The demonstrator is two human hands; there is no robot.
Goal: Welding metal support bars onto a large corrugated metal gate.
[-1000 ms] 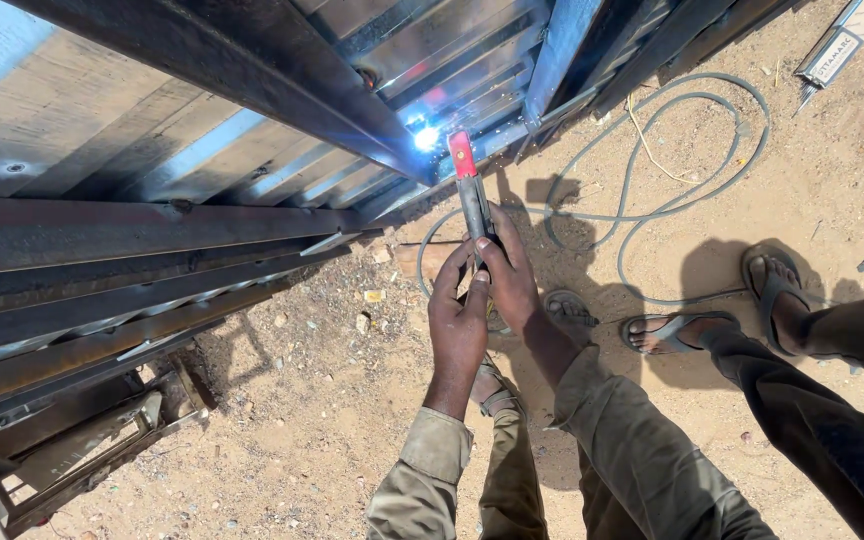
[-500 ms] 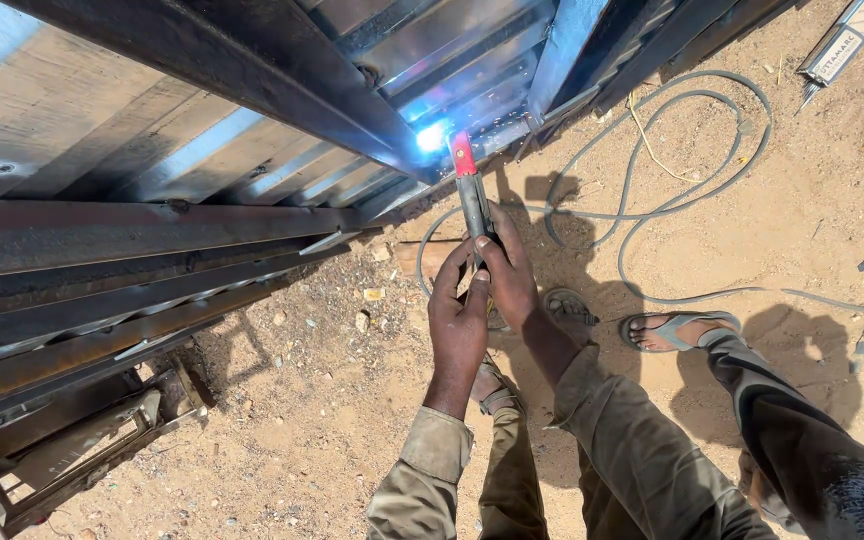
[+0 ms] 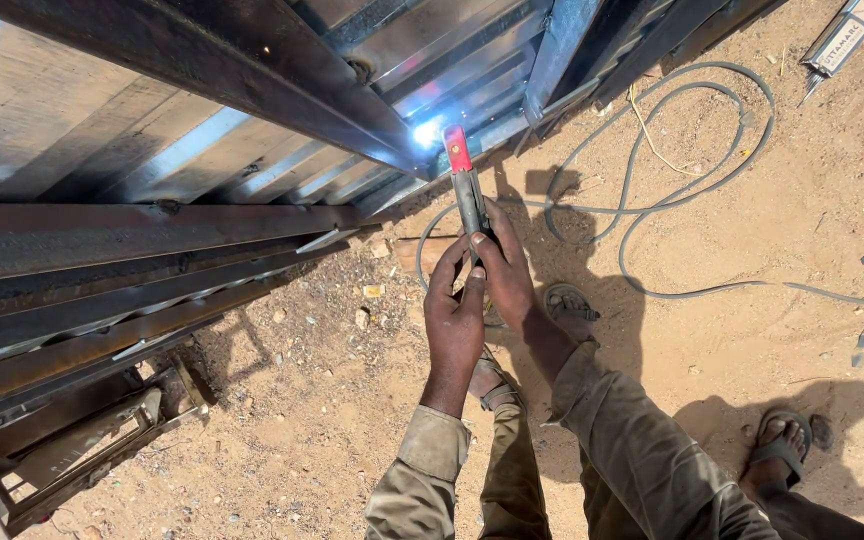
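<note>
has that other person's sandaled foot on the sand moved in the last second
Yes. The co-worker's sandaled foot has moved right and toward the camera wearer, away from the looped cable, which lies fixed on the sand.

Both hands (image 3: 477, 295) gripping electrode holder (image 3: 466, 190), arc at steel frame (image 3: 252, 70), sandy ground (image 3: 712, 330)

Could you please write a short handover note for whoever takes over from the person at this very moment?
Left hand and right hand both grip the welding electrode holder, red tip up.
A bright arc burns at the tip, where the steel beam meets the metal frame.
The cable loops over the sandy ground; another person's sandalled foot is at the lower right.
Done: arc struck. Left: how far the seam has got cannot be told.
</note>
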